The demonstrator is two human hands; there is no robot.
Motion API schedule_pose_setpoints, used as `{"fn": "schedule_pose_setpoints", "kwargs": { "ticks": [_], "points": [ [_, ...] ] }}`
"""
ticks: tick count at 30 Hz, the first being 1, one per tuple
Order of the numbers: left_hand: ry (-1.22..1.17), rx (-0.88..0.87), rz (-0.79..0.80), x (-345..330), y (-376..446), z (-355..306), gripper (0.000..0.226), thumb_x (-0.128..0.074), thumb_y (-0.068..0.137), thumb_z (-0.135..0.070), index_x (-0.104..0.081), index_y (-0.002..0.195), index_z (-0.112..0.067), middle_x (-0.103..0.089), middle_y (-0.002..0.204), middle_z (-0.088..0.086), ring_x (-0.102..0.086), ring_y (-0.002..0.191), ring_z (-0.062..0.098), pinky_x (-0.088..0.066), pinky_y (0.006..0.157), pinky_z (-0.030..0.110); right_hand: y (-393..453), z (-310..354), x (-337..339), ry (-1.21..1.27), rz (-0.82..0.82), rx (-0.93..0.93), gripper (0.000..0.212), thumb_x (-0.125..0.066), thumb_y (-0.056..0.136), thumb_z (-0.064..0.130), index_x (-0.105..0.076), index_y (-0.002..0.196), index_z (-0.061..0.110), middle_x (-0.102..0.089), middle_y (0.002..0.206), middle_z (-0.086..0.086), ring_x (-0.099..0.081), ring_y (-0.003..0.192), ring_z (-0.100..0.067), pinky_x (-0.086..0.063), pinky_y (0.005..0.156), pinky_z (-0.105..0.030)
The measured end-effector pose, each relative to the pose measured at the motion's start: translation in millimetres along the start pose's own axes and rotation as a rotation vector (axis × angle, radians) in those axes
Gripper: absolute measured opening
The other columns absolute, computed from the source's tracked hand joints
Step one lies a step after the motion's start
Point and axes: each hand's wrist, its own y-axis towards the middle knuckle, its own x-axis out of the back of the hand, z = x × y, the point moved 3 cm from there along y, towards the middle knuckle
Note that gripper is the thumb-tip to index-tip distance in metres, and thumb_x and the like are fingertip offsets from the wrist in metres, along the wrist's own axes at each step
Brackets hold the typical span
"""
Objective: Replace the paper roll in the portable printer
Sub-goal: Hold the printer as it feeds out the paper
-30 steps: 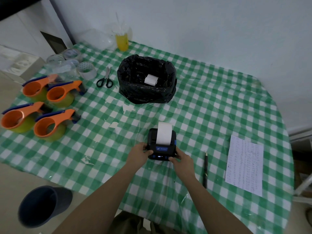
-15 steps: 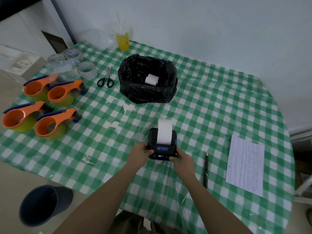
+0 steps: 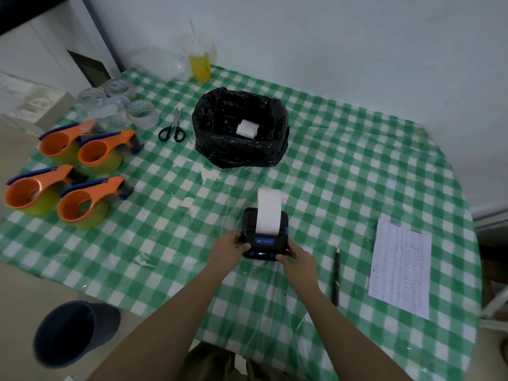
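Observation:
A small black portable printer (image 3: 264,241) with blue trim sits on the green checked tablecloth (image 3: 343,174). A strip of white paper (image 3: 268,210) comes out of its slot and lies back over its top. My left hand (image 3: 230,250) grips the printer's left side. My right hand (image 3: 298,261) grips its front right corner, thumb near the lit display. Another white paper roll (image 3: 247,128) lies inside the black bag-lined bin (image 3: 240,152) behind the printer.
Several orange tape dispensers (image 3: 82,199) stand at the left, with tape rolls (image 3: 143,114) and scissors (image 3: 172,127) behind them. A pen (image 3: 336,273) and a printed sheet (image 3: 400,266) lie to the right. A yellow drink cup (image 3: 200,63) stands by the wall. A dark bucket (image 3: 72,332) is on the floor.
The white paper strip has fed out longer from the printer. Both hands stay on the printer.

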Motion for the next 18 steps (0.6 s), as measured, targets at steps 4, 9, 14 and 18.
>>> {"fn": "schedule_pose_setpoints", "kwargs": {
  "ticks": [4, 9, 14, 18],
  "points": [
    [0.004, 0.005, -0.002, -0.1, 0.4, 0.1, 0.041, -0.063, 0.084, -0.015, -0.052, 0.121, -0.001, -0.06, 0.127, 0.018, -0.056, 0.117, 0.028, -0.044, 0.098, 0.038, 0.1, -0.4, -0.4, 0.001, -0.001, -0.002, 0.053, -0.064, 0.085, 0.011, -0.047, 0.134, 0.021, -0.065, 0.122, -0.007, -0.06, 0.112, -0.018, -0.045, 0.092, -0.028],
    [0.01, 0.008, 0.002, -0.1, -0.8, -1.0, 0.041, -0.063, 0.084, -0.015, -0.052, 0.121, -0.001, -0.059, 0.127, 0.018, -0.056, 0.117, 0.028, -0.043, 0.097, 0.036, -0.8, 1.2, 0.2, -0.001, -0.004, -0.005, 0.053, -0.063, 0.085, 0.011, -0.046, 0.134, 0.021, -0.065, 0.122, -0.007, -0.059, 0.112, -0.019, -0.047, 0.094, -0.032],
    [0.011, 0.004, -0.002, -0.2, -0.3, -0.8, 0.04, -0.062, 0.084, -0.015, -0.053, 0.12, -0.001, -0.06, 0.127, 0.018, -0.057, 0.117, 0.028, -0.043, 0.096, 0.036, -1.0, 1.1, 0.4, 0.001, -0.001, -0.004, 0.052, -0.063, 0.085, 0.01, -0.047, 0.133, 0.022, -0.065, 0.121, -0.007, -0.059, 0.112, -0.019, -0.046, 0.093, -0.029],
    [0.009, 0.01, 0.002, -0.3, 0.3, -0.3, 0.04, -0.063, 0.084, -0.015, -0.053, 0.12, -0.001, -0.06, 0.127, 0.017, -0.056, 0.117, 0.028, -0.043, 0.097, 0.036, -0.9, 1.2, 0.4, 0.007, -0.001, -0.013, 0.053, -0.063, 0.085, 0.011, -0.047, 0.134, 0.022, -0.065, 0.121, -0.006, -0.059, 0.111, -0.019, -0.047, 0.093, -0.029]
  ]
}}
